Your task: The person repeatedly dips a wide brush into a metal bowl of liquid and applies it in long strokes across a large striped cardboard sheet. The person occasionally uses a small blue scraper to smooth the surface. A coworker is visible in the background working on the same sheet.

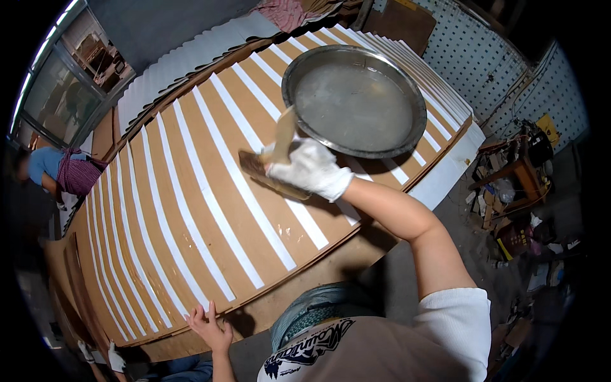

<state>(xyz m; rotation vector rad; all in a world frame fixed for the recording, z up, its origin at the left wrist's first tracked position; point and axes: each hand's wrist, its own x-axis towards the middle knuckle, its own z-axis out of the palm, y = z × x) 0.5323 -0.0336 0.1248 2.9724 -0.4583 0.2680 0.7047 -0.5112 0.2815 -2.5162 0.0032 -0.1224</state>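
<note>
A basin (375, 153) of cloudy liquid sits at upper centre, on striped boards (223, 219), close to their right-hand edge. The right forearm passes just below it; a knock from the arm could tip it and spill liquid over the white strips (287, 260). A heavily loaded brush could drip, and shiny wet patches already show near the centre. Dragging the brush sideways might lift or skew a strip, if the strips are loose. At lower left, a co-worker's gloved hands (116, 360) are near the boards; a tug there could shift them.

The brush (256, 167) is at the centre of the frame, left of the basin. The right hand (312, 170), in a white glove, has its fingers wrapped around it; the handle rises above them and the dark head extends left and below. The bare left hand (211, 330), at lower centre-left, grips nothing, fingers spread on the boards' near edge.
</note>
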